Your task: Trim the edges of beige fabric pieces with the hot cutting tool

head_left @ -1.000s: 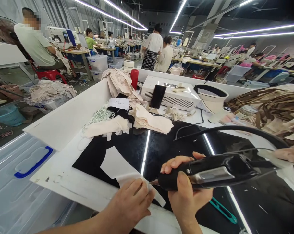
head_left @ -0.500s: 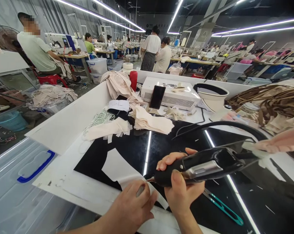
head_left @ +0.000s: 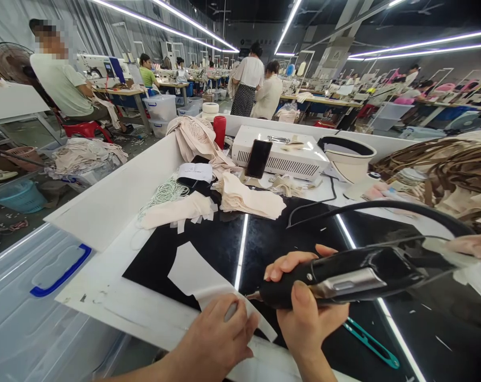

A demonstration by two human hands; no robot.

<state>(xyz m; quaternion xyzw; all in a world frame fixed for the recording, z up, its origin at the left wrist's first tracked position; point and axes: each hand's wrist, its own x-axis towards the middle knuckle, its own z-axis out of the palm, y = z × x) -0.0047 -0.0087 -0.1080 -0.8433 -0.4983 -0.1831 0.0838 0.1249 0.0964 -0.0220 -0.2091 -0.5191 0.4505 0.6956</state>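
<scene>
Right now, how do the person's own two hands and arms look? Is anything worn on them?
Both hands are bare: the left hand and the right hand have no gloves, and no rings show on the visible fingers. The left forearm is uncovered, with no sleeve, watch or bracelet in view. The nails are short and unpainted. Only the right wrist shows, also bare.

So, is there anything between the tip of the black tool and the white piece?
Nothing visible. The right hand holds the black tool with its tip at the white piece, which the left hand presses down.
</scene>
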